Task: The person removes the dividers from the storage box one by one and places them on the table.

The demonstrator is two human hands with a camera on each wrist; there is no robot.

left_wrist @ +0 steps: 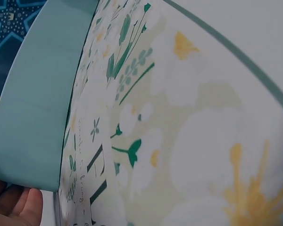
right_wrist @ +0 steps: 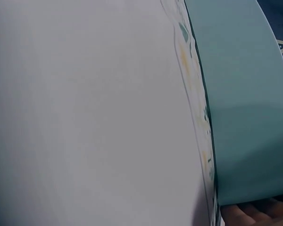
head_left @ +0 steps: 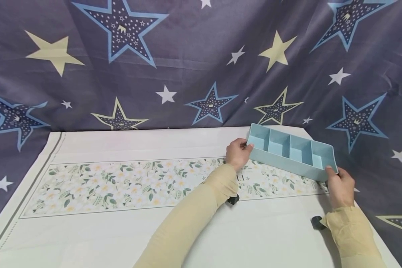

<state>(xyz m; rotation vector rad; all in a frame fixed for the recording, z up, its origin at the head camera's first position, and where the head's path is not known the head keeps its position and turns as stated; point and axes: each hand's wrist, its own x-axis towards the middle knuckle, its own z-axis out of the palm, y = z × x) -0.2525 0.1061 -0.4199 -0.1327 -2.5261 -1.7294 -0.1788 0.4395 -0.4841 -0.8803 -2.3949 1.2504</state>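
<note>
A light blue divided storage box [head_left: 284, 163] is at the right of the table in the head view, its several open compartments facing up and its length slanting. My left hand [head_left: 238, 153] grips its left end, thumb by the rim. At the opposite end my right hand [head_left: 341, 188] holds the near right corner, with the thumb over the rim. Fingertips of the left hand [left_wrist: 16, 205] show against the box end in the left wrist view; right-hand fingers [right_wrist: 254, 213] show likewise in the right wrist view. The compartments hold nothing that I can see.
A white tablecloth [head_left: 120, 238] with a floral printed band [head_left: 120, 186] covers the table. Behind and to the right hangs a dark curtain [head_left: 194, 48] with stars, close to the box's right end. Dark wrist pieces [head_left: 233, 200] show below the sleeves.
</note>
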